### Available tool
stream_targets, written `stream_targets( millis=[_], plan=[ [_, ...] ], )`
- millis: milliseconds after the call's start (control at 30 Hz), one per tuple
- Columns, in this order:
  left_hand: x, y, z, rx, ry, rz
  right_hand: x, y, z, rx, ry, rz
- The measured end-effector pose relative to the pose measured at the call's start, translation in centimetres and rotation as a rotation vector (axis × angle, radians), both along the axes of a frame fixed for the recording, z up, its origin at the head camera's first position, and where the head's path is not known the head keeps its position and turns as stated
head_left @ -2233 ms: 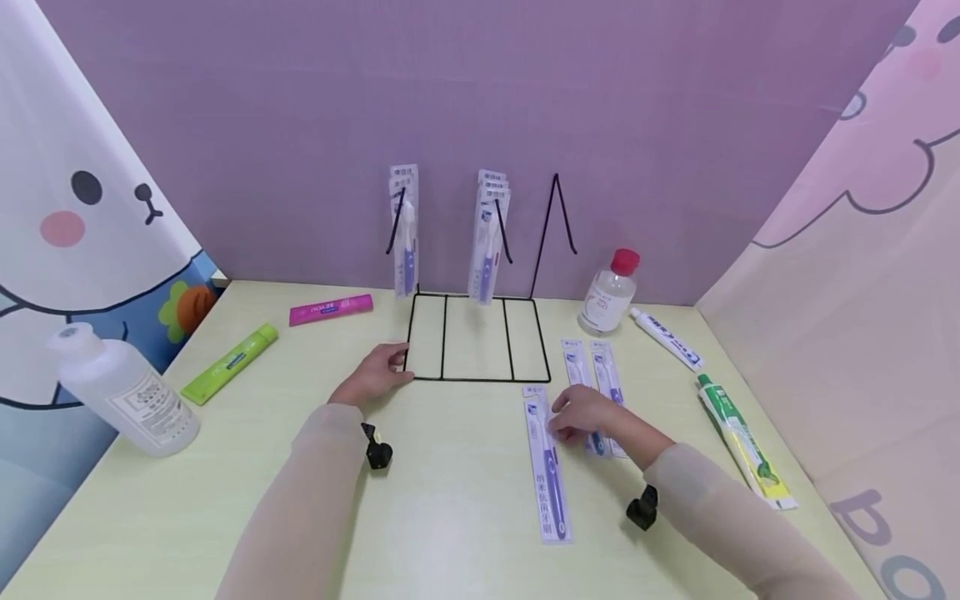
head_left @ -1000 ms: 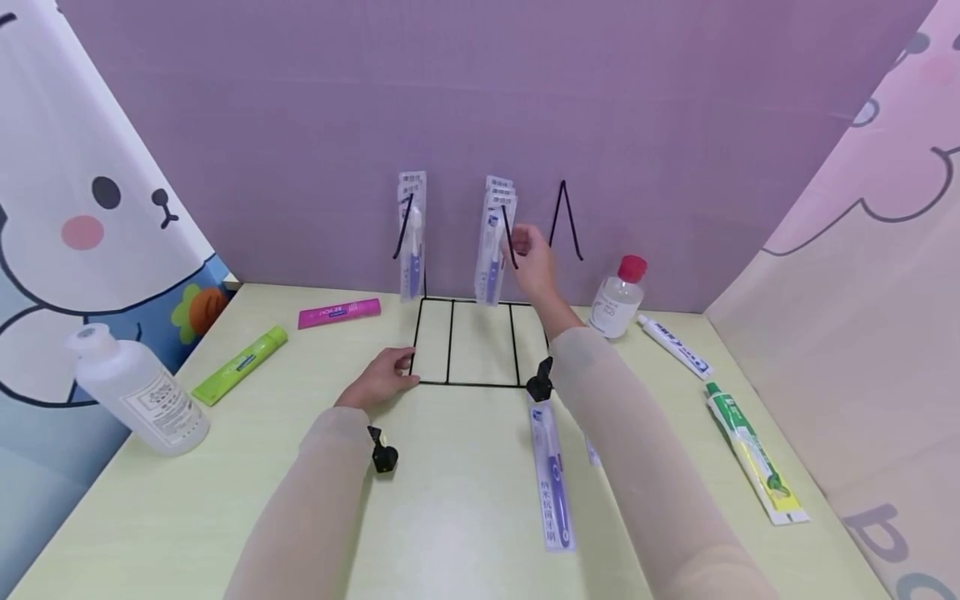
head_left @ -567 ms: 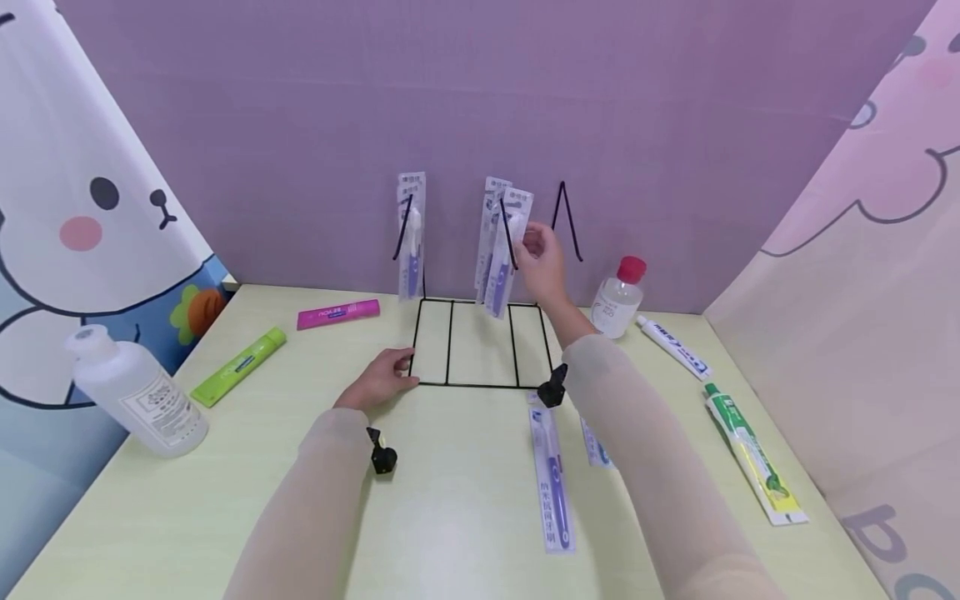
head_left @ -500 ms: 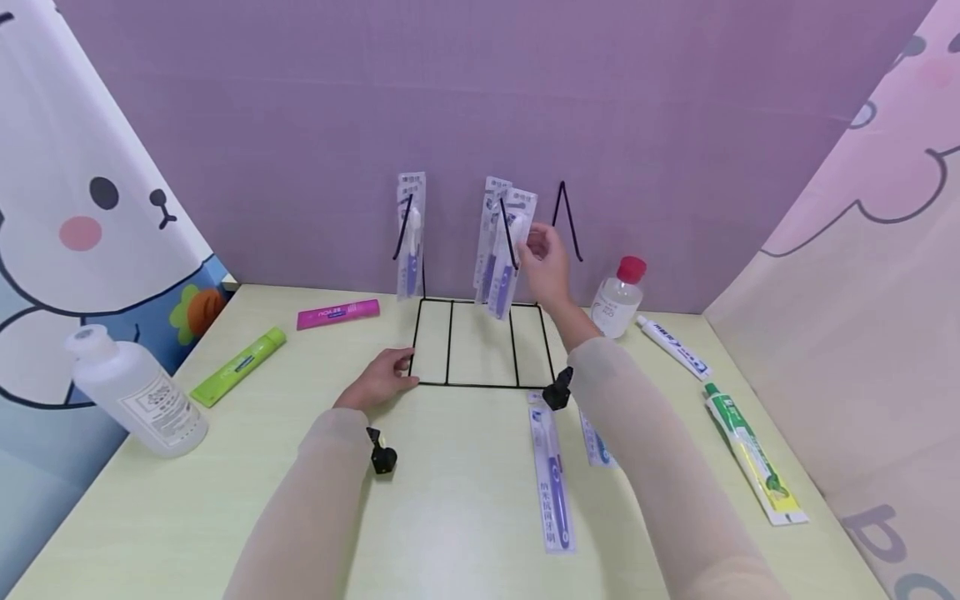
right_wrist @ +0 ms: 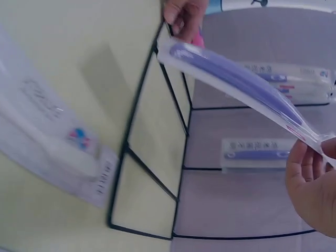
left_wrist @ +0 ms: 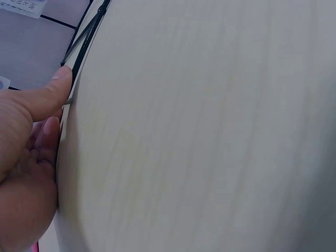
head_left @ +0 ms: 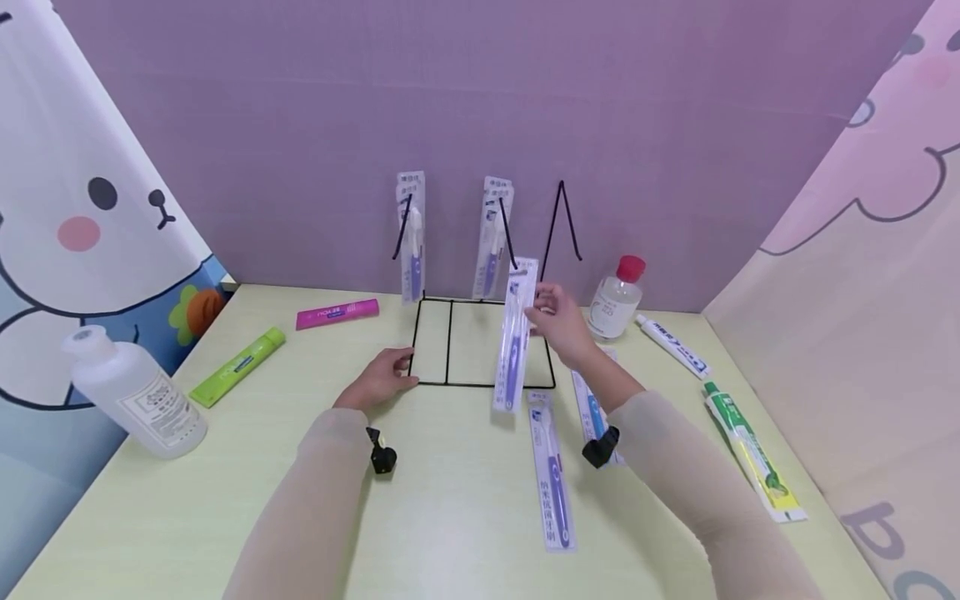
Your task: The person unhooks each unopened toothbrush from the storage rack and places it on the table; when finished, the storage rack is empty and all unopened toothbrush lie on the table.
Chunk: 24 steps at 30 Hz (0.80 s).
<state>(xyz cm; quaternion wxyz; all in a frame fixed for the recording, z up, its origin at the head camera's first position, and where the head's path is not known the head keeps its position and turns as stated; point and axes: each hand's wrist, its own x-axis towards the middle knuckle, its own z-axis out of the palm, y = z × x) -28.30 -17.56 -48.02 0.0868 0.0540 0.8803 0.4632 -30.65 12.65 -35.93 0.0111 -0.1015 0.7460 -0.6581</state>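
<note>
My right hand [head_left: 564, 327] pinches a packaged toothbrush [head_left: 514, 342] with a purple handle by its edge, in front of the middle hook of the black wire rack [head_left: 465, 385]. In the right wrist view the toothbrush [right_wrist: 241, 84] slants across, its upper end in the fingers. Packaged toothbrushes [head_left: 492, 237] hang on the middle hook, others [head_left: 412, 242] on the left hook; the right hook is bare. My left hand [head_left: 377, 379] holds the rack's front left corner; in the left wrist view the thumb [left_wrist: 55, 89] lies against the wire.
A packaged toothbrush [head_left: 553, 475] lies before the rack; more packs [head_left: 592, 404] lie partly under my right forearm. Right: a red-capped bottle [head_left: 615, 304], a white tube [head_left: 672, 346], a green-yellow tube [head_left: 753, 454]. Left: a pink tube [head_left: 337, 314], a green tube [head_left: 237, 367], a white bottle [head_left: 138, 396].
My right hand went from the table to the middle hook, took the front toothbrush off it and brought it down and nearer. The left hand stays on the rack's corner.
</note>
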Motion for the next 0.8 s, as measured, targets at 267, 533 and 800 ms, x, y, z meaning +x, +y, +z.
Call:
stream_targets(
  millis=[267,533,800],
  plan=[
    [-0.1,0.0,-0.1,-0.017,0.006,0.002,2.8,0.5,-2.9,-0.007,-0.256,0.093],
    [-0.1,0.1,-0.1,-0.025,0.007,0.009,5.7,0.8,-5.5,0.079,-0.446,0.197],
    [0.0,0.1,0.1,-0.025,0.024,-0.005,6.7,1.0,-7.4,0.191,-0.547,0.215]
  ],
)
